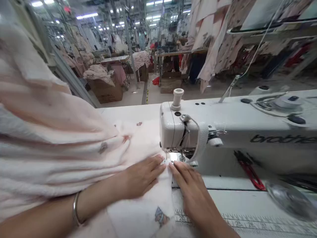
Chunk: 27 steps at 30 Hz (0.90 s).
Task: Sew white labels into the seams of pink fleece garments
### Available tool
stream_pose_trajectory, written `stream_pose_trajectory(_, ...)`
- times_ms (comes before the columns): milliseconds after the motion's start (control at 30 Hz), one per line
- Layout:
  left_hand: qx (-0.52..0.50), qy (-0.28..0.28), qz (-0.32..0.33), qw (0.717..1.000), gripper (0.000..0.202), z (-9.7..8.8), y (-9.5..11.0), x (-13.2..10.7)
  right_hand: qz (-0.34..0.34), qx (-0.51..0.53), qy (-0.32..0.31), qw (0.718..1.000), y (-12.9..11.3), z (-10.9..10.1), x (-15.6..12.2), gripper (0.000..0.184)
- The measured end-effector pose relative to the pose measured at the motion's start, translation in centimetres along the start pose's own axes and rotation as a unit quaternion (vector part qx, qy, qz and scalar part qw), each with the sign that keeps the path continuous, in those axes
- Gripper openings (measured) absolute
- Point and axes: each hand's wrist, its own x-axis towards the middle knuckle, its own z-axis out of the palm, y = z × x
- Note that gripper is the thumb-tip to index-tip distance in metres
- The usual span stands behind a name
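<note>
A white sewing machine [237, 132] stands on the table, its needle and presser foot [178, 158] at centre. Pale pink fabric [74, 145] with small printed figures lies heaped to the left and runs under the foot. My left hand [142, 177] lies flat on the fabric just left of the needle, fingers spread. My right hand [192, 191] presses flat on the fabric's edge in front of the foot, fingertips close to the needle. A metal bangle [75, 210] sits on my left wrist.
A ruler scale [223, 221] is printed along the table's front edge. A red-handled tool [250, 172] lies under the machine arm. Behind are aisles with cardboard boxes [106, 91], fabric piles and hanging garments [218, 43].
</note>
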Motion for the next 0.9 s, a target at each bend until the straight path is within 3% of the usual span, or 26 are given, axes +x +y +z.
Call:
stream_pose_trajectory(200, -0.016, 0.005, 0.007, 1.0, 0.049, -0.12, -0.07, 0.56, 0.039, 0.017, 0.009, 0.999, -0.45, 0.46, 0.3, 0.061)
stream_pose_trajectory(433, -0.043, 0.035, 0.021, 0.998, 0.049, -0.36, -0.49, 0.58, 0.046, 0.023, 0.006, 0.999, -0.52, 0.08, 0.78, 0.059)
stream_pose_trajectory(900, -0.02, 0.033, 0.024, 0.999, 0.048, -0.56, -0.55, 0.79, 0.068, 0.001, 0.0, 0.998, -0.74, 0.42, 0.45, 0.06)
